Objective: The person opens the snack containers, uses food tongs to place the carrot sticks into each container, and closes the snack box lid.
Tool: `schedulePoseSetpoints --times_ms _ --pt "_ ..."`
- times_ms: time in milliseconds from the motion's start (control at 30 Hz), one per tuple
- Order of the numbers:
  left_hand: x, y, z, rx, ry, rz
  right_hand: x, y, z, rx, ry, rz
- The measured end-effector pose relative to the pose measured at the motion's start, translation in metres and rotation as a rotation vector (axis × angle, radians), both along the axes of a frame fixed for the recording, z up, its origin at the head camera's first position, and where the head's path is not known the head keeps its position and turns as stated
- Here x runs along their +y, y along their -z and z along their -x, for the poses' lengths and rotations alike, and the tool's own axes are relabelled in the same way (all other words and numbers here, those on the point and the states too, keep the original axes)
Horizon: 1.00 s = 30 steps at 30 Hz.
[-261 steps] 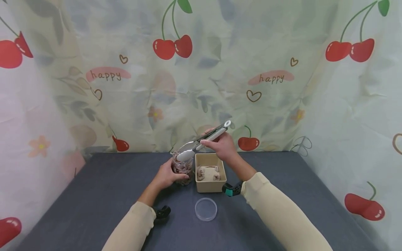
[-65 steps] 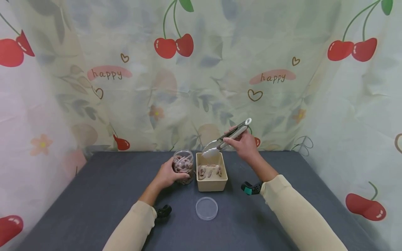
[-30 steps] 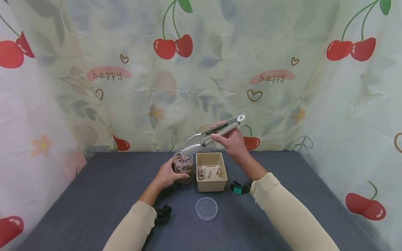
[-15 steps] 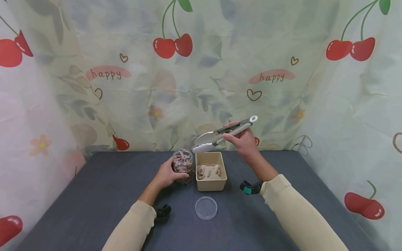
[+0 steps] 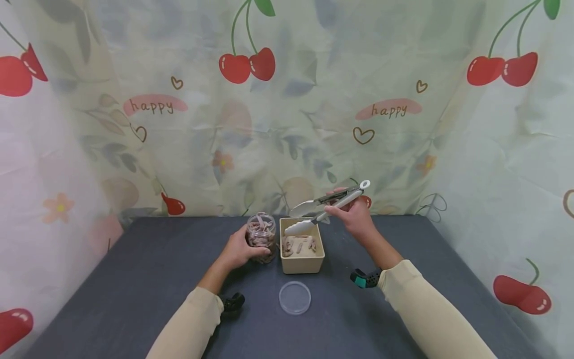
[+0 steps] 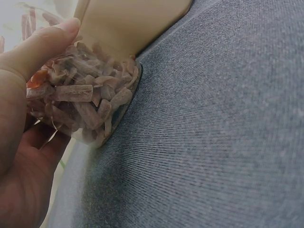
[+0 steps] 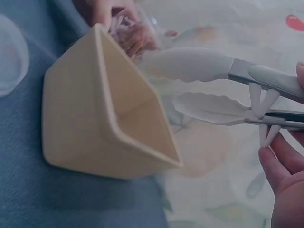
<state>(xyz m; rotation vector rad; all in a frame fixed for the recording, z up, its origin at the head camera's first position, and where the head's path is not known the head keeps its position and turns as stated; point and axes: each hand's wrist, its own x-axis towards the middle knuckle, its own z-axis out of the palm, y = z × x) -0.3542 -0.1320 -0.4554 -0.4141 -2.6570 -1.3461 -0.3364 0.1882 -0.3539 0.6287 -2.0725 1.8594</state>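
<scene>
My left hand [image 5: 239, 249] grips the side of a clear jar [image 5: 262, 238], thumb in front. It is packed with brownish-pink dried strips [image 6: 85, 80], one poking up at its open mouth. My right hand [image 5: 356, 217] holds a pair of tongs [image 5: 334, 202] with white scalloped tips. Those tips hang over the back of a beige rectangular box [image 5: 302, 267], which stands just right of the jar. In the right wrist view the tongs' tips [image 7: 211, 108] are spread apart, with nothing visible between them. Several strips [image 5: 299, 247] lie on the box's floor.
A round clear lid [image 5: 295, 298] lies on the dark grey cloth-covered table [image 5: 148, 279] in front of the box. A curtain [image 5: 287, 134] printed with cherries hangs behind the table and along both sides.
The tongs have gone from the jar's mouth, a second ago, rightward and then down over the box. More strips lie in the box than in the oldest frame. The left hand stays put.
</scene>
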Motion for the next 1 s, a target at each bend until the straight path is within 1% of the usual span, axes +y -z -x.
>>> schedulePoseSetpoints --times_ms 133,333,600,733,1000 --pt "0.000 -0.001 0.000 0.003 -0.002 0.010 0.002 0.012 0.000 -0.033 -0.003 -0.010" --pt "0.000 -0.001 0.000 0.006 -0.003 0.016 0.002 0.031 0.003 -0.076 -0.048 -0.011" --pt "0.000 -0.002 0.000 -0.001 -0.002 0.007 -0.002 0.045 0.002 -0.113 -0.093 0.009" --pt "0.000 -0.002 0.000 -0.009 0.000 0.008 -0.001 0.054 0.004 -0.116 -0.089 0.013" --pt "0.000 0.000 0.000 -0.006 -0.001 0.019 -0.002 0.067 0.009 -0.147 -0.125 0.030"
